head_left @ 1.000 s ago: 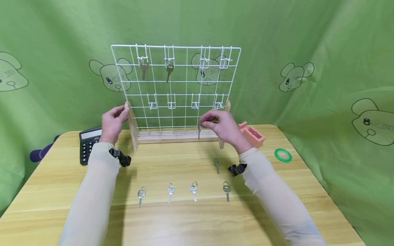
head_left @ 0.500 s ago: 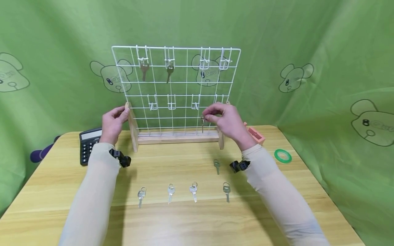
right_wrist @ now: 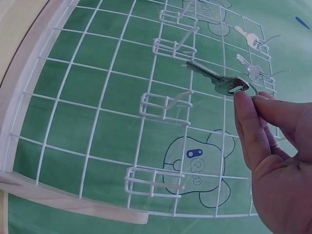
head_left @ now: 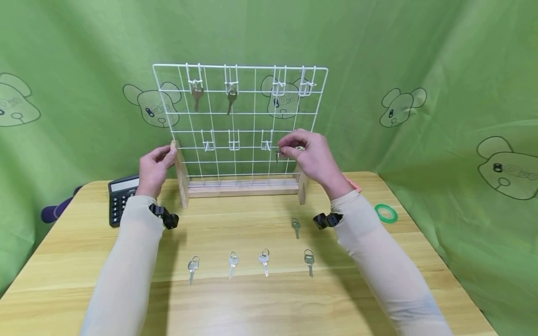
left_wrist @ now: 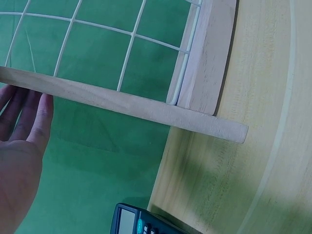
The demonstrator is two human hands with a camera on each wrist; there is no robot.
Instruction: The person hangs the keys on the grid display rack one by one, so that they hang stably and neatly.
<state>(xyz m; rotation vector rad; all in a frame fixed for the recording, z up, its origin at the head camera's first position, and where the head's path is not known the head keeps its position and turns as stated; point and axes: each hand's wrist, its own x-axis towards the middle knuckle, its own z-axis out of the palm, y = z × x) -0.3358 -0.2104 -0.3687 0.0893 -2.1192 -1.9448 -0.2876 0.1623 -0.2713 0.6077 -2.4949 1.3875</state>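
Grip of the right hand [head_left: 312, 156] is pinched on a key [right_wrist: 225, 84] near its head, beside the ring [right_wrist: 255, 89]; in the head view the blade is hung toward six o'clock. By the left hand [head_left: 153, 168], the top of the wooden upright [head_left: 181, 177] at the nine o'clock edge of the wire rack [head_left: 253, 131] is pinched.

The held key is carried in front of the rack's lower part. The third lower hook [head_left: 266, 141] is found near it, toward eleven o'clock, and in the right wrist view is seen apart from the key; the fourth is mostly hidden behind the hand. Toward ten o'clock, two hung keys [head_left: 197, 98] are borne by upper hooks [head_left: 195, 83]. On the counter [head_left: 252, 308], five loose keys [head_left: 264, 262] are spread between five and seven o'clock.

If, as seems likely, a hook is being approached, the ring should be pinched at its edge so that its loop is left uncovered. It is best lined up with the prong [right_wrist: 181, 97], slid well past the tip, and let go only once the weight is borne. Knuckles should be kept off neighbouring hooks, and the upright held firmly throughout.
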